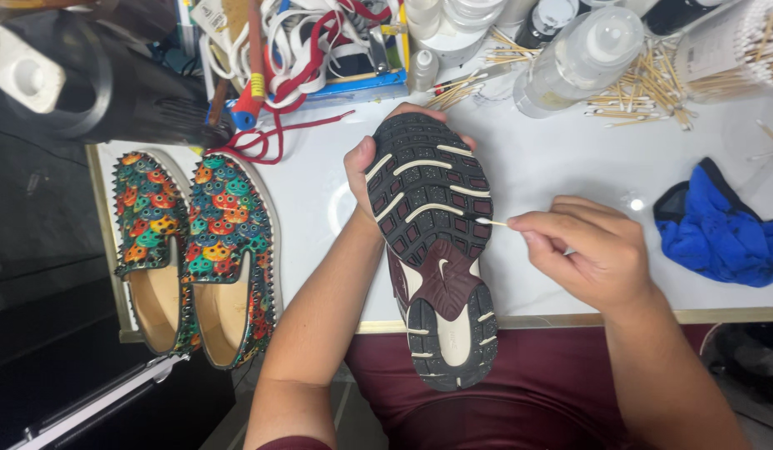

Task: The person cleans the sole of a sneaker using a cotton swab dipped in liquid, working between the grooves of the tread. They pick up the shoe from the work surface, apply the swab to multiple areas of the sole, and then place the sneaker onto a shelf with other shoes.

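Two colourful spiky slip-on shoes (195,250). One dark red and black sneaker (436,242). One crumpled blue cloth (720,233). Many thin wooden cotton sticks (645,87).

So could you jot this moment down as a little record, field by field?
left hand: grips the sneaker, sole turned up
right hand: pinches a cotton swab, tip at the sole's edge
table: white, gold rim
left of sneaker: pair of multicoloured studded loafers
right: crumpled blue cloth
far side: clear bottle, loose swabs, red and white laces
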